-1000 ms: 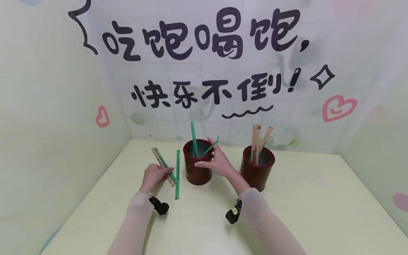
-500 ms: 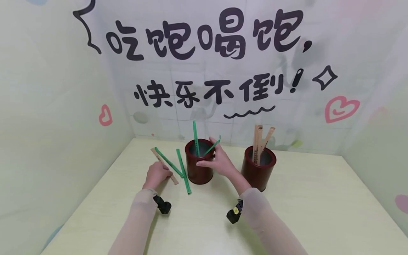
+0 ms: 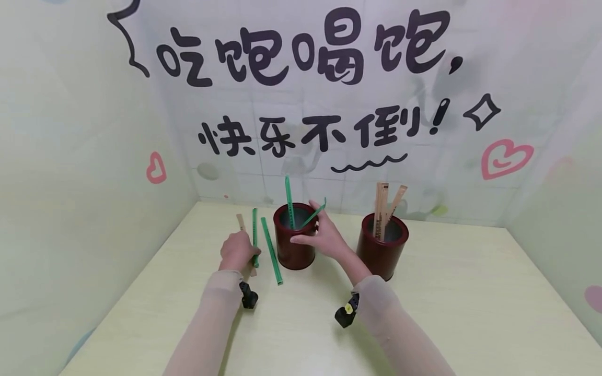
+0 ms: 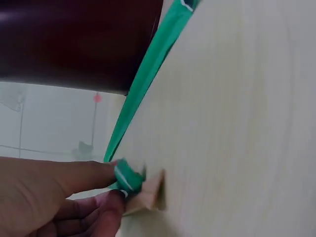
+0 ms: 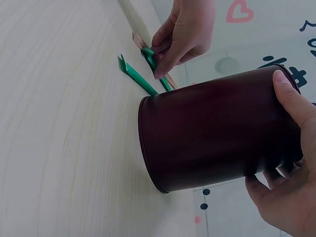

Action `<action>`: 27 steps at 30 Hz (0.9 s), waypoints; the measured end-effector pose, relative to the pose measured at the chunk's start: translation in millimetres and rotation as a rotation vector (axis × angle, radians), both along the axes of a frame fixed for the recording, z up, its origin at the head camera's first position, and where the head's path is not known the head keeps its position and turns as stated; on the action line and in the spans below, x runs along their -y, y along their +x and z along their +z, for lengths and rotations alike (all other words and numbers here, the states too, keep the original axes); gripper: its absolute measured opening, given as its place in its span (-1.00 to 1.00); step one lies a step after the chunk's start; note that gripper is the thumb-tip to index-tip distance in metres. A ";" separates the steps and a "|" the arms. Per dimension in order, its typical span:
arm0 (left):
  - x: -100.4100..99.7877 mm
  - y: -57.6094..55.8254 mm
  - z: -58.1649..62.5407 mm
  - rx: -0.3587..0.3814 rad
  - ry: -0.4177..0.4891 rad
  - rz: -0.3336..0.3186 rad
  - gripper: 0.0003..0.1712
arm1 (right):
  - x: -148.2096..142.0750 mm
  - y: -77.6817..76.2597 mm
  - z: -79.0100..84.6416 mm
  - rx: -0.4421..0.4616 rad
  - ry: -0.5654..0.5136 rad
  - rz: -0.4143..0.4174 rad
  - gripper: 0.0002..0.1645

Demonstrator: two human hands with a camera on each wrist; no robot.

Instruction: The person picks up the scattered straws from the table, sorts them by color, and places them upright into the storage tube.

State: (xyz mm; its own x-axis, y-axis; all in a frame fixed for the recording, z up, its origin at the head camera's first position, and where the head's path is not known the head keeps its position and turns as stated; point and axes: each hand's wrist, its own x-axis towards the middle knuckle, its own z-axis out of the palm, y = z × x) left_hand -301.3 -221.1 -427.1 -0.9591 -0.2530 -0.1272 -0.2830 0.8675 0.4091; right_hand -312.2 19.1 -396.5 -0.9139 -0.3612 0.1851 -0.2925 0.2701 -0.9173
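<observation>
My left hand (image 3: 236, 251) pinches a slim green wrapped stick (image 4: 128, 177) between thumb and fingers at its near end. Under that hand lies a brown wrapped stick (image 3: 241, 221), partly hidden. Between the hand and a dark red cup (image 3: 295, 254), another green wrapped stick (image 3: 271, 251) lies flat on the table. The fingers and thumb of my right hand (image 3: 327, 237) grip the cup's rim and far side. Inside the cup, one green stick (image 3: 289, 198) stands nearly upright and a second green stick (image 3: 312, 214) leans right, its top end bent.
To the right stands a second dark red cup (image 3: 380, 258) with several brown wrapped sticks (image 3: 382, 204) in it. Behind the pale table (image 3: 447, 313) rises a printed wall cloth (image 3: 301, 183), and cloth walls also flank both sides.
The left hand let one green stick rest, moved over the brown stick, and now pinches the green stick, which has turned to point straighter away. The right hand stays on the cup.
</observation>
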 end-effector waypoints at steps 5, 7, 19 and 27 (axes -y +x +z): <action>5.7 1.1 3.6 -0.002 0.056 -0.012 -0.77 | -0.6 -1.0 -1.0 -0.009 -0.004 -0.003 0.22; 9.9 3.6 3.8 -0.039 0.118 -0.001 -0.79 | -1.5 -0.6 -2.5 -0.006 0.000 -0.001 0.23; 3.3 15.9 50.1 -0.559 0.343 -0.129 -0.81 | -1.7 0.4 -1.9 -0.023 0.004 0.019 0.22; -31.7 16.9 76.3 -0.660 0.452 -0.256 -0.79 | -0.6 -0.3 -1.9 -0.019 0.006 0.006 0.20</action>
State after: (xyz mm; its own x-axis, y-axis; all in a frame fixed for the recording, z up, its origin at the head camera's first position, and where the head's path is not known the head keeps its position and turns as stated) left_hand -284.4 -189.4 -350.8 -0.8931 -0.0766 0.4434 0.3198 0.5853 0.7451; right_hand -312.5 19.8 -398.4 -0.9079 -0.3682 0.2003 -0.3116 0.2733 -0.9101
